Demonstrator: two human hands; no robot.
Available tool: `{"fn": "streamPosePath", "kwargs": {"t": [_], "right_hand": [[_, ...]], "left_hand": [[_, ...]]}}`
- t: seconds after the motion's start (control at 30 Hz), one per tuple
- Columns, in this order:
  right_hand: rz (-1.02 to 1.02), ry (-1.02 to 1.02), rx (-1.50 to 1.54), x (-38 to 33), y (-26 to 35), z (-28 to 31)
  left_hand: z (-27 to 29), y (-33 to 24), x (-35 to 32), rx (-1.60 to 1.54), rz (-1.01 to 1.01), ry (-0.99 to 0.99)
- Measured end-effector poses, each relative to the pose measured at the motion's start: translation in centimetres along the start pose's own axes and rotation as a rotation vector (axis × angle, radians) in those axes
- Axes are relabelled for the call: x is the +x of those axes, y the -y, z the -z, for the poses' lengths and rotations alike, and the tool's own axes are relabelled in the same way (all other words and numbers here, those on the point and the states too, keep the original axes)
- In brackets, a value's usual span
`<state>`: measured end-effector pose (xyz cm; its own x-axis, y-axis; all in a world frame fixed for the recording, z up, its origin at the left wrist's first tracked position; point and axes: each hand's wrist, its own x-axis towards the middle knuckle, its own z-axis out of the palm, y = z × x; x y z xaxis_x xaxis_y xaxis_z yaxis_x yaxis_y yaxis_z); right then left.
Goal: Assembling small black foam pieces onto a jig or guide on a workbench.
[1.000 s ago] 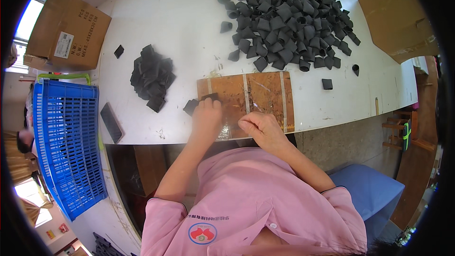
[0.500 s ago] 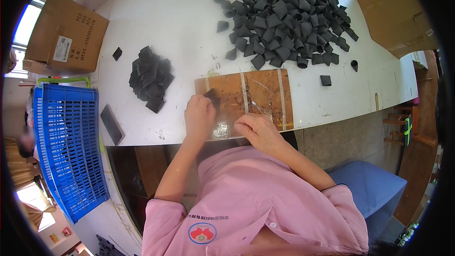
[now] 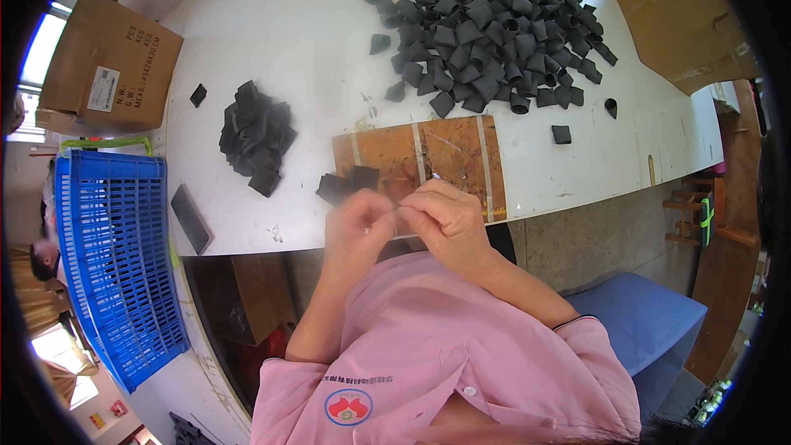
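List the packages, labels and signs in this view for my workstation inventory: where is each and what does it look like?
Cardboard box: far left corner of the white table, brown, closed, rectangular.
Shipping label: on that box's top, small white rectangle with dark print.
Flattened cardboard: far right of the table, plain brown sheet.
Blue plastic crate: left of the table, rectangular, slotted walls.
Round badge: on the pink shirt, red and white.
No screens visible.
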<state>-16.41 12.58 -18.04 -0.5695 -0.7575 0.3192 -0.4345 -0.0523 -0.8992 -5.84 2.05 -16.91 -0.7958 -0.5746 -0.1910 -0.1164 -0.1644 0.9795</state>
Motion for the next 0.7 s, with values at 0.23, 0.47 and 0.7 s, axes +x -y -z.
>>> {"fn": "streamPosePath", "kwargs": {"t": [0.23,0.47,0.7], "right_hand": [[0.286,-0.003,-0.420,-0.1,0.5,-0.4],[0.010,0.027,-0.144,-0.1,0.7,-0.3],[-0.519,0.183,0.388,-0.1,0.3,0.7]], "left_hand": [[1.0,0.2,-0.3,0.385,-0.152,0.017],[-1.0,1.3,-1.6,0.033,-0.045,-0.148],[-0.8,0.7,-1.7,-0.072,0.020,-0.166]]}}
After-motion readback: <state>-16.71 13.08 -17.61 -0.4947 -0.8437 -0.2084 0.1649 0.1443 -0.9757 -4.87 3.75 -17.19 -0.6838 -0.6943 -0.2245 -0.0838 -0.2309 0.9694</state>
